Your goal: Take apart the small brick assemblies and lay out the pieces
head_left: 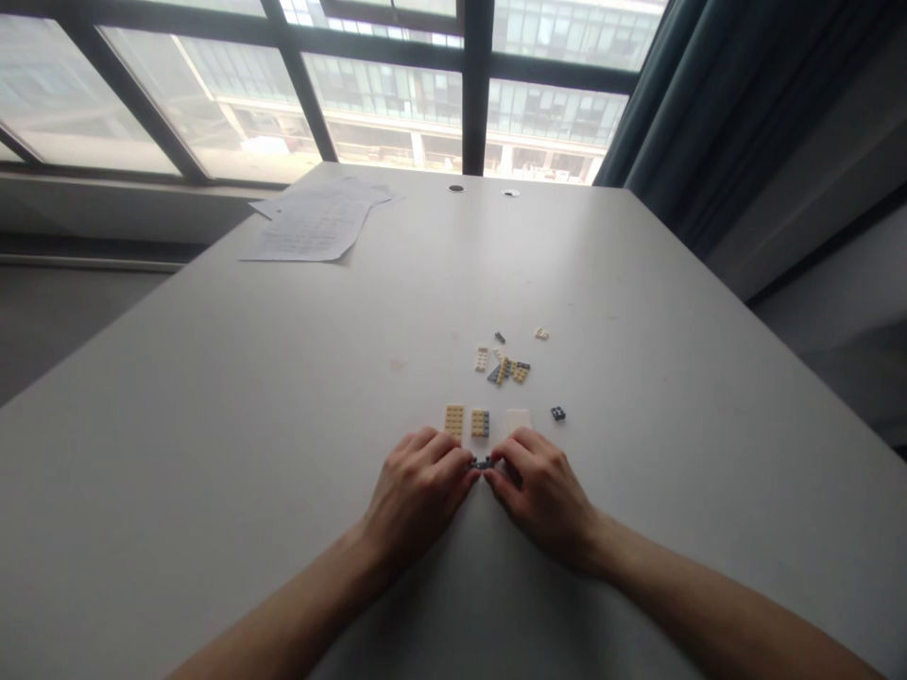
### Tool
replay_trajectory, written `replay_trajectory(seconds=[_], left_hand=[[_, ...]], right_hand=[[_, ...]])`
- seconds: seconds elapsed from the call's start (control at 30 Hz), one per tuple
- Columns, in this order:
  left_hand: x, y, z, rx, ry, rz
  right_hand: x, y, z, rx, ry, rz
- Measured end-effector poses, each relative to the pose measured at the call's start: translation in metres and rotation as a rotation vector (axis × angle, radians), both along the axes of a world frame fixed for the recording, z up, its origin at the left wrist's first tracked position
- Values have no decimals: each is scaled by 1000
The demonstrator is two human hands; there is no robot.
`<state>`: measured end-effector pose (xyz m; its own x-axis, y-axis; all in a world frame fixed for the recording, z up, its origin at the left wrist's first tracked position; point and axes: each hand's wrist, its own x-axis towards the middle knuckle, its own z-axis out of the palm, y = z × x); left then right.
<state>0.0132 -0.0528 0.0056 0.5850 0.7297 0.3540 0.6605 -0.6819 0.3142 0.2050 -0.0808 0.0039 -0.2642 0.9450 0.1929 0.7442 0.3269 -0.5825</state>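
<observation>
Between my two hands is a small dark grey building-brick piece (483,464), pinched at both ends. My left hand (423,482) closes thumb and fingers on its left end, and my right hand (542,486) grips the right end the same way. Just beyond my left fingers lies a tan studded plate (454,419). Right of it is a tan and grey studded piece (480,423). A smooth white tile (519,418) lies past my right fingers, partly covered by them. Off to the right sits a small black brick (558,414).
Farther out are a heap of tan and grey pieces (504,368), a cream plate (482,359), a small grey piece (500,336) and a cream piece (541,333). Printed papers (312,227) lie at the white table's (213,397) far left. A dark curtain (680,123) hangs at right.
</observation>
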Motion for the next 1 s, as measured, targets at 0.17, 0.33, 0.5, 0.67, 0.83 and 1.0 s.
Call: replay_trajectory(seconds=[0.17,0.33,0.5,0.67,0.83,1.0], left_hand=[[-1,0,1,5,3,2],[-1,1,1,12,-3,1],[-1,2,1,5,-7,-7],[-2,1,-1,-16,2,-4],[-2,1,-1,-7,-1,-6],[-3,1,-1,19,-10,-3]], right_hand=[[0,0,0,10,12,-8],[1,1,0,10,12,0],[1,0,-3,8,1,6],[0,1,-1,11,2,7],[0,0,0,1,4,1],[0,0,1,-3,7,2]])
